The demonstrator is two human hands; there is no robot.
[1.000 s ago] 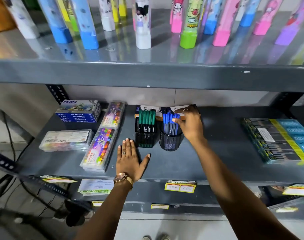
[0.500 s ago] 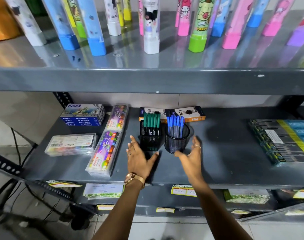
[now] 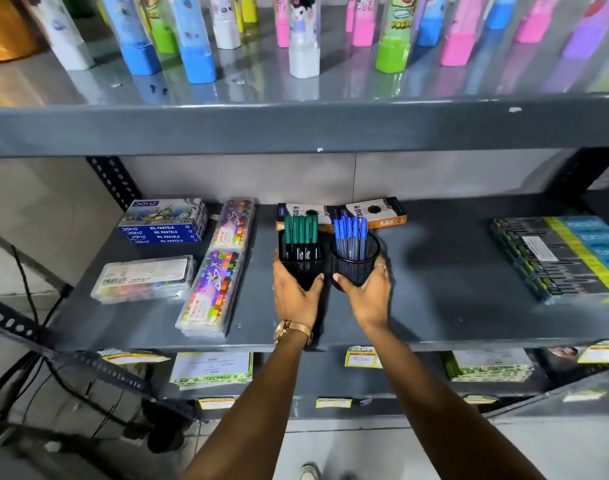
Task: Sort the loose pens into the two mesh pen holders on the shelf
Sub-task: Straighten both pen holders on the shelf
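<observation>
From the head camera, the left hand (image 3: 296, 299) cups the square mesh holder (image 3: 301, 266) of green pens (image 3: 301, 232), its grip wrapped around it. The right hand (image 3: 367, 296) clasps the round mesh holder (image 3: 355, 268) of blue pens (image 3: 351, 235). Both stand touching on the shelf (image 3: 434, 306).

Square mesh holder (image 3: 301, 263) upright with green pens (image 3: 301, 233), touching round mesh holder (image 3: 354, 263) with blue pens (image 3: 351, 235)
</observation>
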